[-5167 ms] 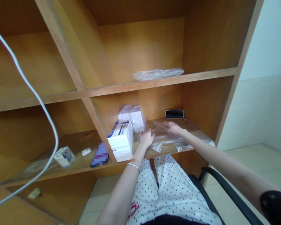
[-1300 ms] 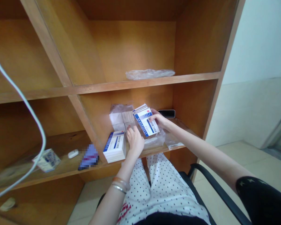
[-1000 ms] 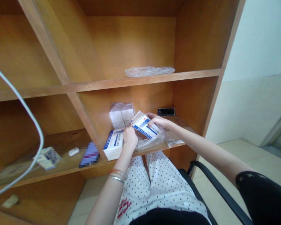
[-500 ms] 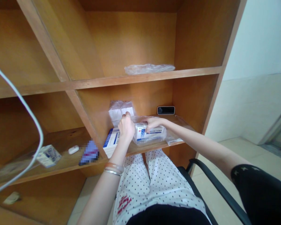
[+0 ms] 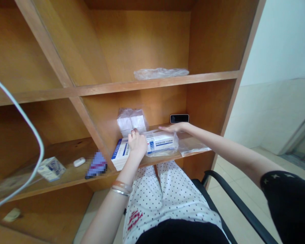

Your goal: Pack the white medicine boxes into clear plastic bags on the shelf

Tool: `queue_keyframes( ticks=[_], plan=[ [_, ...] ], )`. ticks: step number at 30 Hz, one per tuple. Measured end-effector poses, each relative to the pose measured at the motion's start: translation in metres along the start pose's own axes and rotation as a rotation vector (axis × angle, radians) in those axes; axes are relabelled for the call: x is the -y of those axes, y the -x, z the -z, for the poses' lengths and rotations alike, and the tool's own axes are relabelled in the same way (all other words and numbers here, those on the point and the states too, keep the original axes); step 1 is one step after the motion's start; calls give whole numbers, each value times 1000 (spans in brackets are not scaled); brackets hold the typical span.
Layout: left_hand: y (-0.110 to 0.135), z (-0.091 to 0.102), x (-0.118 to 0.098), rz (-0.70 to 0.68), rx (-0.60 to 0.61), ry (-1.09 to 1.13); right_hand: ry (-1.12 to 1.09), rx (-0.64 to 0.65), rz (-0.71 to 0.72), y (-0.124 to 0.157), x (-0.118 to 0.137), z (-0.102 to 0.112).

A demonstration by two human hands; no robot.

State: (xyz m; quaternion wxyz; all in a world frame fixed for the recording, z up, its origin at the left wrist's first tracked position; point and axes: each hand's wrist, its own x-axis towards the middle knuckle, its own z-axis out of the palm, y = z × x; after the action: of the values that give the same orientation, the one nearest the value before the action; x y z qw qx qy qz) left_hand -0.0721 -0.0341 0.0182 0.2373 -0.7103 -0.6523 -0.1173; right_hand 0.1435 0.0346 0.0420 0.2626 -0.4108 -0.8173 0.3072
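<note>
On the middle shelf, a clear plastic bag [image 5: 176,146] lies around white-and-blue cardboard boxes [image 5: 160,139]. My left hand [image 5: 138,144] is closed at the left end of this bag, fingers curled on its edge. Stretched out flat, my right hand [image 5: 175,127] rests along the bag's back upper edge; its fingertips point left. To the left of my left hand is a stack of white-and-blue boxes [image 5: 120,154]. Behind it, white boxes wrapped in clear plastic [image 5: 132,122] stand against the back.
A black-faced device with a pale rim [image 5: 179,118] leans at the back right. Flat clear plastic [image 5: 193,145] lies at the shelf's right; more plastic [image 5: 161,73] sits above. In the left compartment are a small box [image 5: 51,168] and a white oval object [image 5: 79,162]. A white cable [image 5: 27,120] hangs leftmost.
My right hand has moved back and up off the front of the bag, its fingers straightening. The boxes in the bag show more fully, and my left hand has shifted slightly down.
</note>
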Motion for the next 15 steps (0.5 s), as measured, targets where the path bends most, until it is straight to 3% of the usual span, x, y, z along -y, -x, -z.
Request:
queue_keyframes(
  ticks=[7, 15],
  plan=[
    [1, 11, 0, 11, -97, -155, 171, 54, -52, 21, -5, 21],
    [12, 12, 8, -34, 5, -102, 511, 146, 93, 68, 13, 9]
  ],
)
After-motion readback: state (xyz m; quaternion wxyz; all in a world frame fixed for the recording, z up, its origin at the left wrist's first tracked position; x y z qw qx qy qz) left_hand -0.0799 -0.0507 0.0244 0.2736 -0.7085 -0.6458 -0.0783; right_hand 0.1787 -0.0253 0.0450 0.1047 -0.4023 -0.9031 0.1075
